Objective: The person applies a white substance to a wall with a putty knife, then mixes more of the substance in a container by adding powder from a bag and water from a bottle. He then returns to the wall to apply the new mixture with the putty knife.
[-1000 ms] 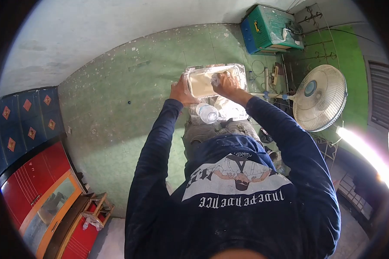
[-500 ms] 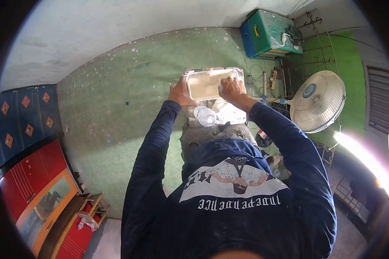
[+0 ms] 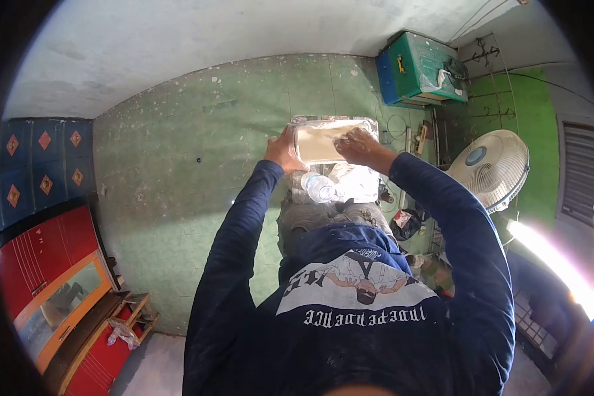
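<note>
A rectangular tub (image 3: 323, 160) with a pale, creamy mass inside stands in front of my knees. My left hand (image 3: 284, 150) is wrapped round the tub's left wall. Over the right part of the tub is my right hand (image 3: 361, 146), its fingers closed and dusted white; I cannot tell what is in them. Just below the tub, a clear plastic bottle (image 3: 319, 188) lies tilted. Beside it is a crumpled white plastic bag (image 3: 355, 181), at the edge of my lap.
A standing fan (image 3: 488, 166) and a bright tube light (image 3: 554, 267) are on the right. A green cabinet (image 3: 432, 66) stands at the back right. Along the left is a red cabinet (image 3: 49, 247) with an orange-framed mirror. Green tiled floor (image 3: 178, 218) stretches between.
My right hand has shifted slightly at the tub's right side, and its fingers stay closed. My left hand keeps its hold. The whole view has moved a little.
</note>
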`<state>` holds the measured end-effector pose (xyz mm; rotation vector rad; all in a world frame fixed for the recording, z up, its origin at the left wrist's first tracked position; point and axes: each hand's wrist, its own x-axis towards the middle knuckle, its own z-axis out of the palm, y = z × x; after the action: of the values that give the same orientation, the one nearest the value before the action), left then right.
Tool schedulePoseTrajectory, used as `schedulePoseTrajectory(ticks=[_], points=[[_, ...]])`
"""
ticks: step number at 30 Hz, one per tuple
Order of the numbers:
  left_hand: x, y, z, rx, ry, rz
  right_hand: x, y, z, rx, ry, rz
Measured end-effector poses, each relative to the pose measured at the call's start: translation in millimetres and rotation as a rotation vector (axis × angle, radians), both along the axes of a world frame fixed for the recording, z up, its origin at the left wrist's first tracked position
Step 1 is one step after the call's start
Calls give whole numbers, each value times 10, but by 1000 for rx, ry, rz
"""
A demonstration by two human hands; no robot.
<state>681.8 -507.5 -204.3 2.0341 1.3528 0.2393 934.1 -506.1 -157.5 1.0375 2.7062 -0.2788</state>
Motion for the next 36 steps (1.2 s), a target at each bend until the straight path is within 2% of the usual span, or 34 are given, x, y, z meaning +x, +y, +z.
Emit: schedulePoseTrajectory(ticks=[1,2,4,5,7,10,11,13,16,20,22,23,25,26,28,31,32,34,35,36], points=[[6,3,-26,-12,4,2,184,-69,-291,182,173,52],[9,-4,-53,-26,9,0,171,-73,-236,181,174,54],[10,-7,13,-34,8,0,94,-70,46,17,2,-179],[13,-4,42,-41,5,-2,21,-36,205,18,3,-182],[16,-19,4,-22,-9,9,-112,31,437,-270,-189,-445],[16,-21,34,-9,-8,6,-54,8,197,-365,-96,-603],[20,-18,23,-13,5,-1,-70,-6,246,-363,-94,-608],[16,-14,-2,0,-6,-1,-107,-39,337,-405,-5,-806],[7,-28,-35,24,-10,2,-99,-6,231,-466,111,-933],[8,-24,71,-32,-46,17,-65,25,-253,-515,136,-981],[6,-10,18,-22,-36,5,-15,-48,-664,-233,250,-807],[5,-8,-8,-12,-28,-6,-59,-28,-624,-235,252,-806],[4,-4,47,-26,-26,-3,-193,9,-483,-382,221,-1045],[6,-12,42,-37,-27,-1,-184,-23,-509,-386,221,-1047],[-2,-17,-29,-12,-52,-10,-158,-71,-544,-656,679,-1129],[0,-7,-26,8,-59,-16,-376,-78,-143,-528,552,-1079],[7,-8,7,3,-43,-14,-353,-33,-177,-530,554,-1080],[13,-7,86,-17,-75,2,-220,210,-401,-311,72,-167],[15,-9,111,-36,-110,19,-150,327,-771,-644,245,-418],[12,-14,108,-37,-107,14,-294,316,-519,-645,250,-423]])
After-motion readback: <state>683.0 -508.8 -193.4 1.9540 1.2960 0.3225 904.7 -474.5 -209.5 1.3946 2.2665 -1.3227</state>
